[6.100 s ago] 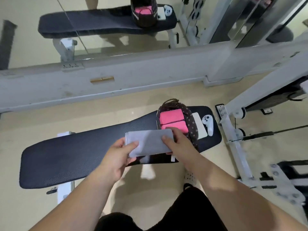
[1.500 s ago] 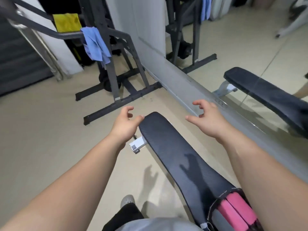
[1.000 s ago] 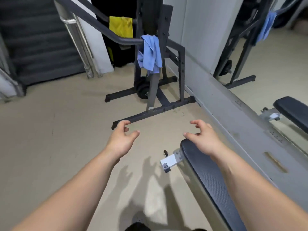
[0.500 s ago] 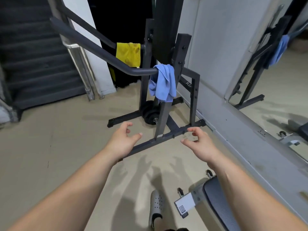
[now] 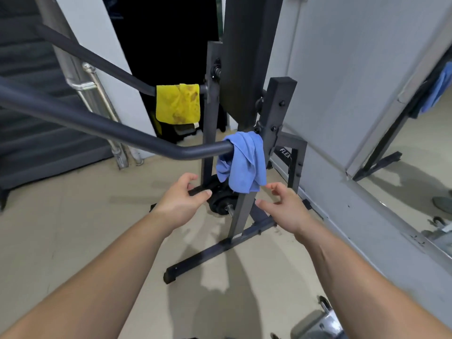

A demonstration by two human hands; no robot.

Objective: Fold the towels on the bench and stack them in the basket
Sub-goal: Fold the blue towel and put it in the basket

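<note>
Blue towel (image 5: 244, 162) draped over dark bar (image 5: 146, 145), left hand (image 5: 181, 204) and right hand (image 5: 286, 211) just below, each grip loose, empty

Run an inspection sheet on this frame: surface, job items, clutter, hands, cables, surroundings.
Surface: tan floor; bench not clearly in view.
Job's things: blue towel draped over the near bar of the rack; stained yellow towel hung on the far bar; basket not in view.
Clutter: weight plates low on the rack.
Hands: left hand and right hand empty, fingers loosely curled, just below the blue towel.
Cables: nothing seen.
Surroundings: staircase left, mirror right.
</note>
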